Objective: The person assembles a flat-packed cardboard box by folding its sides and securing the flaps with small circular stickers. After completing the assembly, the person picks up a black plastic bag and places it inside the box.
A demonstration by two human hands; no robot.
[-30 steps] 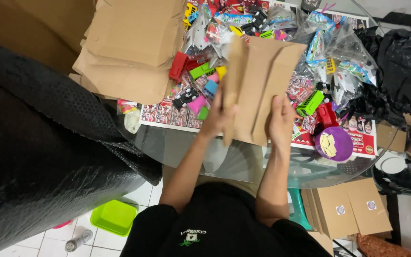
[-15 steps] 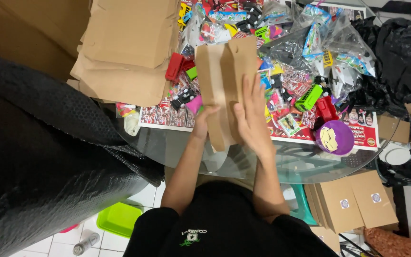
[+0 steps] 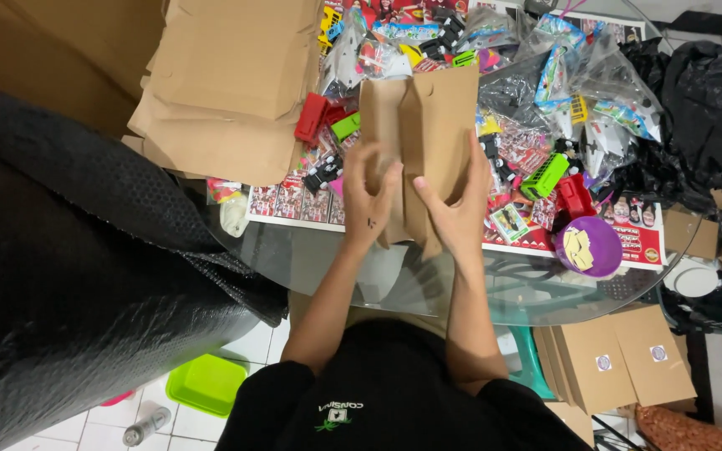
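I hold a folded brown cardboard piece (image 3: 428, 125) upright over the glass table (image 3: 311, 259), both hands gripping its lower part. My left hand (image 3: 368, 200) clasps the left flap, fingers curled round its edge. My right hand (image 3: 455, 209) presses on the right flap, fingers spread up along it. Behind the cardboard lie many small toy vehicles, among them a red one (image 3: 311, 117) and a green one (image 3: 545, 175), plus clear bags of toys (image 3: 578, 75).
A stack of flat cardboard sheets (image 3: 227, 83) lies at the table's left. A purple bowl (image 3: 588, 247) stands at the right. Black bubble wrap (image 3: 68, 276) fills the left side. Small brown boxes (image 3: 620, 359) and a green tray (image 3: 206, 384) sit on the floor.
The cardboard was a wide open sheet flat under both hands; its sides have been folded inward and it now stands narrower, with my hands closer together on it.
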